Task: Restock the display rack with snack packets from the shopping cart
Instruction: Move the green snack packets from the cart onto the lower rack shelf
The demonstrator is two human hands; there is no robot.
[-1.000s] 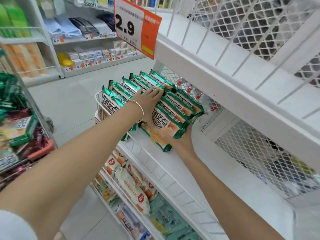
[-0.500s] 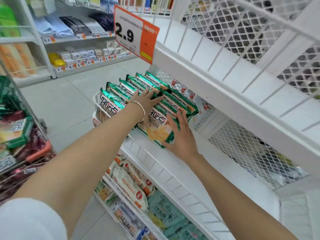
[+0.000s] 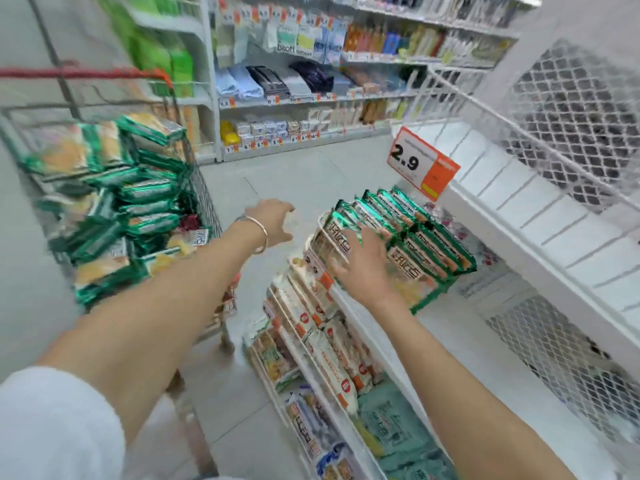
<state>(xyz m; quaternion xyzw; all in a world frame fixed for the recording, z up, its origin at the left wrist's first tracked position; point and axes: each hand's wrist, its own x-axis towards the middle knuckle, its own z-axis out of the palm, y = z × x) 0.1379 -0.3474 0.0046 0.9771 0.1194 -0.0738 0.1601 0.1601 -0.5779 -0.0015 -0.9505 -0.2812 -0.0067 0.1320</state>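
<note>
Green-edged snack packets (image 3: 412, 233) stand on edge in a tight leaning row at the aisle end of a white display rack (image 3: 450, 341) shelf, behind its wire end rail (image 3: 323, 223); right hand (image 3: 363, 268) lies palm-down on the near packets of that row, fingers spread and straight, pinching nothing. Left hand (image 3: 273, 221) hangs in the air over the grey floor (image 3: 277, 168), between rack and shopping cart (image 3: 204, 202), touching neither, fingers loosely parted and holding nothing (motion blur on the fingertips, so exact curl unclear); thin bangle (image 3: 259, 237) on that wrist, white sleeve (image 3: 52, 427) at lower left. Cart sits at left, red handle (image 3: 79, 72) on top, basket piled with a heap of green packets (image 3: 145, 199) of the same kind, lying flat and jumbled, some yellow-fronted. White-and-orange price tag (image 3: 420, 168) reading 2.9 hangs off the front edge of the shelf above the row. Below the row, lower rack shelves carry white pouches (image 3: 329, 362) with red round labels and pale teal packs (image 3: 391, 420). White diamond mesh (image 3: 571, 109) backs the rack at right. Far wall shelving (image 3: 311, 98) holds folded cloths and small boxes, blurred
</note>
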